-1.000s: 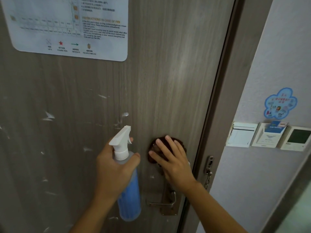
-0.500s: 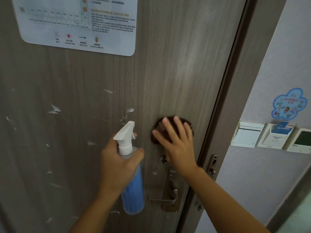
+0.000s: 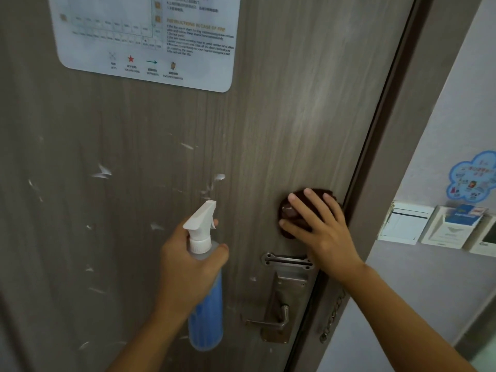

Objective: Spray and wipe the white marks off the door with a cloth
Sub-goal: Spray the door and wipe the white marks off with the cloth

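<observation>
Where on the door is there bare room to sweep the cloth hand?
Bare wood runs above the right hand and cloth, right of the fire notice. Below is crowded: chain-lock plate, lever handle. Left, the spray bottle blocks.

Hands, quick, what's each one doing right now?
Left hand: closed, gripping the spray bottle.
Right hand: open, fingers flat, pressing the cloth on the door.

A dark cloth (image 3: 288, 210) is pressed flat against the door (image 3: 308, 116) near its right edge by the right hand (image 3: 320, 228), above the handle (image 3: 271, 322). A spray bottle (image 3: 205, 288) is gripped by the left hand (image 3: 188, 267), beside white marks (image 3: 102, 171).
</observation>
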`<control>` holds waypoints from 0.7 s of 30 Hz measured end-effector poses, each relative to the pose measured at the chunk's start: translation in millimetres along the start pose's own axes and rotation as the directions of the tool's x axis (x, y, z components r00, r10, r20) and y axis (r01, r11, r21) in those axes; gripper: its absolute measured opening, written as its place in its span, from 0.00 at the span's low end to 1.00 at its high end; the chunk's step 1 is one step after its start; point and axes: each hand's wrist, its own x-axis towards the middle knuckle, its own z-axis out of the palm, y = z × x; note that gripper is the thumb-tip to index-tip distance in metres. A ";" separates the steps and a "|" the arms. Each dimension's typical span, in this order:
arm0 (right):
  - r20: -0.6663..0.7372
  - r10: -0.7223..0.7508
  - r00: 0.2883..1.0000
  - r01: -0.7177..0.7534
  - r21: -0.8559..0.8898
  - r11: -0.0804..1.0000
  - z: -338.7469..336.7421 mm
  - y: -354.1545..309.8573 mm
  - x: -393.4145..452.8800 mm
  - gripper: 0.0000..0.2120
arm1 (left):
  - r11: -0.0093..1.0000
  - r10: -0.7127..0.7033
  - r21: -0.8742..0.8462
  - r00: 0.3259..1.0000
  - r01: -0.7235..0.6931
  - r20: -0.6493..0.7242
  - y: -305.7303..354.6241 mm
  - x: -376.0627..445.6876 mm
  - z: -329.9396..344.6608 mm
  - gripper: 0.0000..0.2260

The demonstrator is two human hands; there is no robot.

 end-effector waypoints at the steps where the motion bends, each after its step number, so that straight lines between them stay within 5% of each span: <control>1: -0.021 0.032 0.999 -0.032 0.006 0.999 1.2 -4.1 1.4 0.28 | 1.000 0.005 0.003 1.000 -0.005 -0.003 -0.2 0.4 -0.9 0.17; 6: -0.012 0.065 0.998 -0.065 0.042 0.997 25.7 -36.9 -21.5 0.33 | 1.000 0.004 -0.015 1.000 -0.004 -0.011 1.4 -0.5 -0.5 0.12; 12: 0.030 0.077 0.997 -0.078 0.045 0.996 36.6 -48.5 -50.9 0.36 | 1.000 0.024 0.000 0.999 -0.024 0.025 -2.3 -1.8 -3.1 0.18; 21: -0.119 0.181 0.976 -0.175 0.054 0.983 33.2 -59.6 29.3 0.31 | 1.000 0.016 0.006 0.998 -0.016 0.064 1.6 4.7 11.6 0.18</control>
